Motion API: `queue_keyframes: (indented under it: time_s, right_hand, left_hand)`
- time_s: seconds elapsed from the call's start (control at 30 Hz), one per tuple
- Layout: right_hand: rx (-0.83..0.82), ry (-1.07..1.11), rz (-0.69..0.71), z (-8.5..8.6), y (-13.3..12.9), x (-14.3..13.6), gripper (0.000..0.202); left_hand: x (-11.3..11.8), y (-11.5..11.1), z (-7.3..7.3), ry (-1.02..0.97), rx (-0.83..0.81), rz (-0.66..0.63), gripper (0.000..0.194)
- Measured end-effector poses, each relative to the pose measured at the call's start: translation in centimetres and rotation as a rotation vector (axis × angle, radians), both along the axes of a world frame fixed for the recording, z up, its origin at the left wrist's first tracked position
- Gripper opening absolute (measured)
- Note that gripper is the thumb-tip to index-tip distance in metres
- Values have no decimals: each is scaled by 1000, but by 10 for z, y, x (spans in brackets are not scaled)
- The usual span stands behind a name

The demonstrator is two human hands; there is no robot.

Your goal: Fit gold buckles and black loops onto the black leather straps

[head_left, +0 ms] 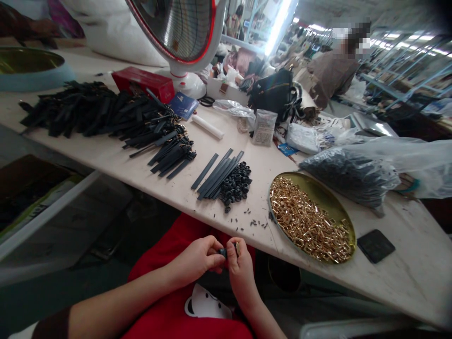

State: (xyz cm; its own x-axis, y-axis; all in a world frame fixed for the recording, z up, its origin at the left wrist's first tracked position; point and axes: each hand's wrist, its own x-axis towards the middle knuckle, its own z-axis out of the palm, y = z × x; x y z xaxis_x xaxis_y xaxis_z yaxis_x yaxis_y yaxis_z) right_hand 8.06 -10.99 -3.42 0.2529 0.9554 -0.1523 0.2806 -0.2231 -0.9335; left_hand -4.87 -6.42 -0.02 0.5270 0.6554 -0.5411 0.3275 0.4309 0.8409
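In the head view, both hands meet just off the near edge of the pale surface, above the person's lap. The left hand has its grip closed, thumb and fingers pinching a short dark strap piece; the right hand is closed on the other end, where a small gold-coloured metal fitting shows beside its fingers. The work in hand looks like fine fingertip fitting of strap and metal, and any further move there would seem to call for a steady pinch from both sides. The strap piece's long axis runs roughly left to right, the fitting at its right end; the fingers hide how it is folded. On the surface, flat dark strips point from near left to far right, touching a pile of black loops. To the right, a round tray holds gold-coloured metal pieces; to the far left lies a heap of dark straps.
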Motion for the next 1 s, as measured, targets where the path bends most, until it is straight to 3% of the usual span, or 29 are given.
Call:
queue_keyframes:
  time_s: [0.13,0.3,0.47,0.6,0.77,1.0]
  right_hand:
    - [23,36,-45,0,2,-7,23]
    - [51,-57,-34,1,3,-8,23]
    - [24,-244,-33,-8,3,-8,21]
    - [-32,-253,7,-14,5,-8,19]
    - [-54,2,167,-4,5,1,10]
    - [-93,318,56,-13,0,5,9]
  left_hand:
    - [1,-4,-7,109,235,-54,11]
    - [-1,-4,-6,136,319,-107,23]
    - [-3,0,-5,272,493,-135,20]
    - [-3,4,-11,301,409,-114,21]
    - [-9,10,-13,245,310,-138,21]
    - [-17,7,-3,-4,-15,-137,28]
